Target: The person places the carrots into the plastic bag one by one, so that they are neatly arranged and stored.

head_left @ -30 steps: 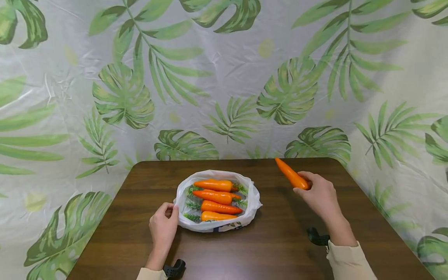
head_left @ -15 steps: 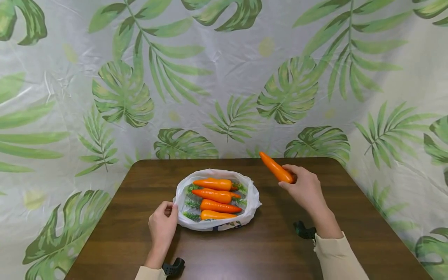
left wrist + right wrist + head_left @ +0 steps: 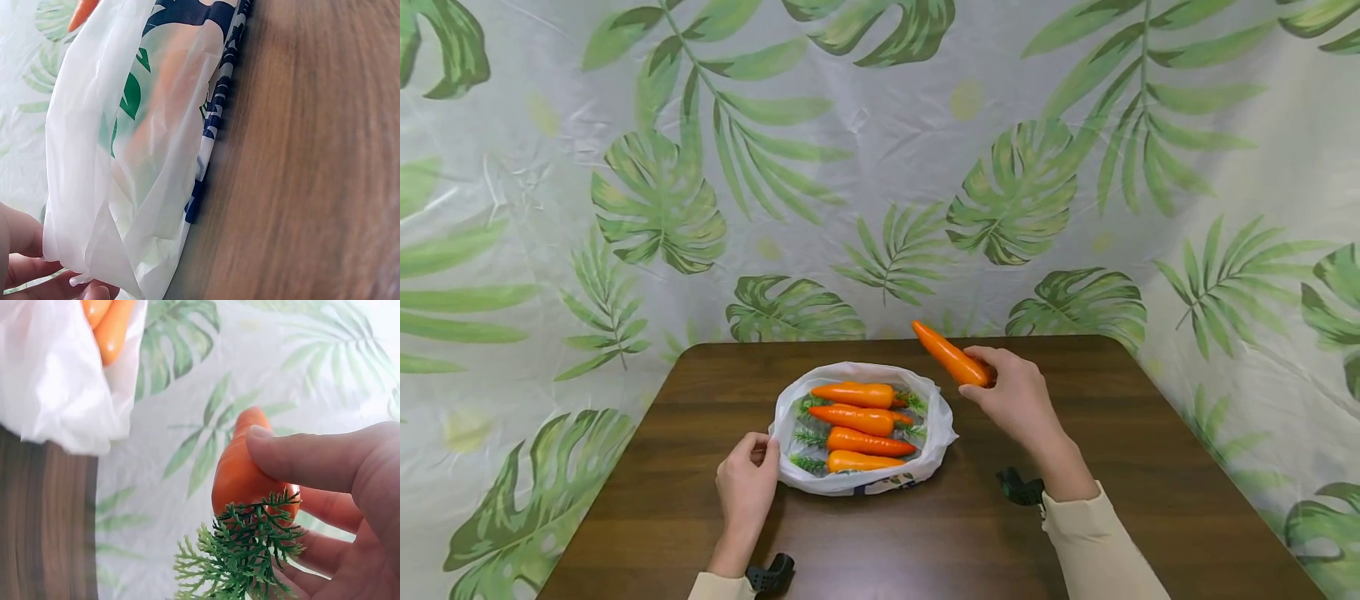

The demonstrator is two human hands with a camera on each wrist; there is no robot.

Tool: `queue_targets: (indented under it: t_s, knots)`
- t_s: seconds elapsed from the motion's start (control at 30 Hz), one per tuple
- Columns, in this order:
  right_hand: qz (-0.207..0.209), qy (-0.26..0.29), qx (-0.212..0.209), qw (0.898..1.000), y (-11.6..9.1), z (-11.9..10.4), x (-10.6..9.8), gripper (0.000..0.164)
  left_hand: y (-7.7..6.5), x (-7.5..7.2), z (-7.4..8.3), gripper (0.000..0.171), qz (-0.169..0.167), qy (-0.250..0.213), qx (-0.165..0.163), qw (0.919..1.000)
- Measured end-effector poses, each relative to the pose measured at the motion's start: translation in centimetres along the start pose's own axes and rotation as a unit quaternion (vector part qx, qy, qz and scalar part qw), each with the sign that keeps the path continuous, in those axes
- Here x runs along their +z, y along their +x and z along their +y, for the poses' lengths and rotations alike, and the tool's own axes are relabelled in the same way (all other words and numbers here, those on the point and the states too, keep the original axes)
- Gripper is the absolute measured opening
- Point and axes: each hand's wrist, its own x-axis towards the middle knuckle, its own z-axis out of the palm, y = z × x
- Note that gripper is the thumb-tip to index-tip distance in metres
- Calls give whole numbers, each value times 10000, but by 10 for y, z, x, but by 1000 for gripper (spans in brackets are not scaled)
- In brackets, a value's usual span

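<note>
A white plastic bag [image 3: 943,429] with its mouth turned open lies mid-table, several orange carrots [image 3: 861,419] with green tops side by side in it. My left hand [image 3: 747,483] pinches the bag's left rim; in the left wrist view its fingers [image 3: 37,269] show at the bag's edge. My right hand [image 3: 1011,400] holds another carrot [image 3: 951,354] above the table, right of and behind the bag, its narrow end up and to the left. In the right wrist view, the thumb presses this carrot's side and its leafy green top [image 3: 244,550] hangs below.
The dark wooden table [image 3: 865,542] has rounded far corners. Behind it hangs a pale leaf-patterned sheet [image 3: 880,167]. Each wrist wears a black band piece, such as the black mount [image 3: 1021,486] on the right.
My right hand has moved left with its carrot, closer to the bag. The left hand keeps its place at the bag's rim.
</note>
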Motion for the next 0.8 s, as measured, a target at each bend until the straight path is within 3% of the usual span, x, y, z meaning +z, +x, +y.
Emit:
queue_targets:
  t_s: [0.8]
  knots:
    - [-728,163,-684,9949,10,-55,61,52,1,0,-1,5,-8,-7,-78,10000]
